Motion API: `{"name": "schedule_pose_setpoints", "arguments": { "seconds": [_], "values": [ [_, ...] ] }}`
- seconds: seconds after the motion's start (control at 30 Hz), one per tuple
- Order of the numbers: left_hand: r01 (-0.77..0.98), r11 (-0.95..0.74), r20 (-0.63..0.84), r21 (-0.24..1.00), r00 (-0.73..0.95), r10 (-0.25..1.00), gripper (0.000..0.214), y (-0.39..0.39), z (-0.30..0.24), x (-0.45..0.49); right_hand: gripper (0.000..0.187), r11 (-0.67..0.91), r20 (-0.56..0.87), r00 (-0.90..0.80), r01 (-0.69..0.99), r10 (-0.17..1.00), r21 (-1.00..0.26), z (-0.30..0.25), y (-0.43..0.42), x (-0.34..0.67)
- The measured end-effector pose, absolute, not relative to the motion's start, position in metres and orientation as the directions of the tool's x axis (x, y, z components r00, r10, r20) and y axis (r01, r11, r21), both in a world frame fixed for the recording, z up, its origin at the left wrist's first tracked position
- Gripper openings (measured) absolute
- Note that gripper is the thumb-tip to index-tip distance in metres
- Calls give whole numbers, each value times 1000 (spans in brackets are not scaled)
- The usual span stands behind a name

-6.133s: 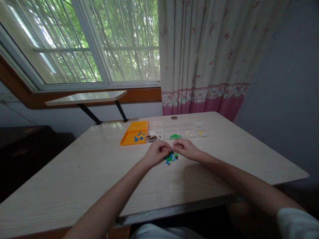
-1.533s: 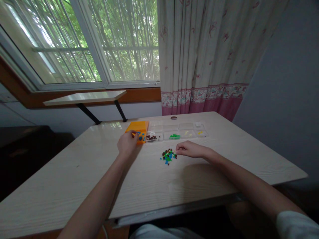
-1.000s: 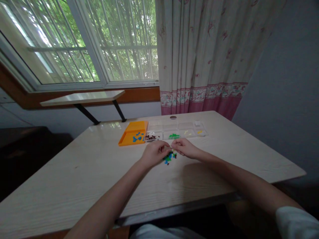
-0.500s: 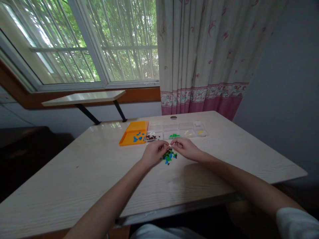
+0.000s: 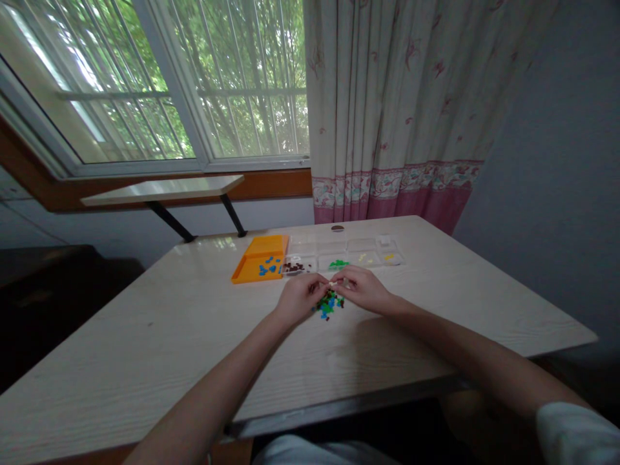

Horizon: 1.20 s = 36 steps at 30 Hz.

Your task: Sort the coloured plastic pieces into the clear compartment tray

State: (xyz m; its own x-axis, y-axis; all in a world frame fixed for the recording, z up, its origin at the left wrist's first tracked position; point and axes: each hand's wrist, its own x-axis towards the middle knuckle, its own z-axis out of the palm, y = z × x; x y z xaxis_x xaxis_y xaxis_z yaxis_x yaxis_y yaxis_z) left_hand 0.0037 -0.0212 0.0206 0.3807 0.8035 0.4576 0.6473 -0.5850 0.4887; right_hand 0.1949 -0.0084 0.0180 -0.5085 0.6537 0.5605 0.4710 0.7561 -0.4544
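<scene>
My left hand [image 5: 299, 299] and my right hand [image 5: 365, 289] meet above the table, thumbs and fingertips pinched together. Between the fingertips shows a tiny white piece [image 5: 331, 283], too small to tell its exact shape; both hands grip at it. Just beneath is a cluster of small green, blue and brown plastic pieces [image 5: 329, 306]. Whether those pieces are joined or lie loose, I cannot tell. My left fingers partly cover the cluster's left side.
Behind my hands stands a clear compartment tray [image 5: 332, 247] holding brown pieces [image 5: 294, 267], green pieces [image 5: 338, 264] and a few pale and yellow ones [image 5: 389, 257]. Left of it lies an open orange case [image 5: 242, 271] with blue pieces [image 5: 269, 265]. A raised shelf [image 5: 165, 188] is at the back left.
My right hand has shifted very slightly at the fingertips. The left hand, the cluster and the containers look the same.
</scene>
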Motion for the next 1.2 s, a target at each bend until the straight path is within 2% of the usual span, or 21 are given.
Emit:
{"name": "schedule_pose_setpoints", "arguments": {
  "seconds": [0.2, 0.3, 0.57, 1.2],
  "values": [
    [655, -559, 427, 508, 372, 824, 23, -20, 23, 2, 17, 756, 579, -492, 488, 651, -436, 19, -8, 197],
    [691, -541, 382, 479, 390, 837, 23, -17, 27, -4, 19, 758, 619, -456, 509, 639, -407, 25, -6, 203],
    [702, -568, 200, 430, 539, 818, 21, -6, 28, -24, 20, 769, 760, -360, 578, 541, -273, 39, 3, 228],
    [673, -585, 160, 453, 585, 795, 21, -6, 22, -21, 19, 787, 788, -367, 573, 495, -228, 37, 5, 228]
  ]
}}
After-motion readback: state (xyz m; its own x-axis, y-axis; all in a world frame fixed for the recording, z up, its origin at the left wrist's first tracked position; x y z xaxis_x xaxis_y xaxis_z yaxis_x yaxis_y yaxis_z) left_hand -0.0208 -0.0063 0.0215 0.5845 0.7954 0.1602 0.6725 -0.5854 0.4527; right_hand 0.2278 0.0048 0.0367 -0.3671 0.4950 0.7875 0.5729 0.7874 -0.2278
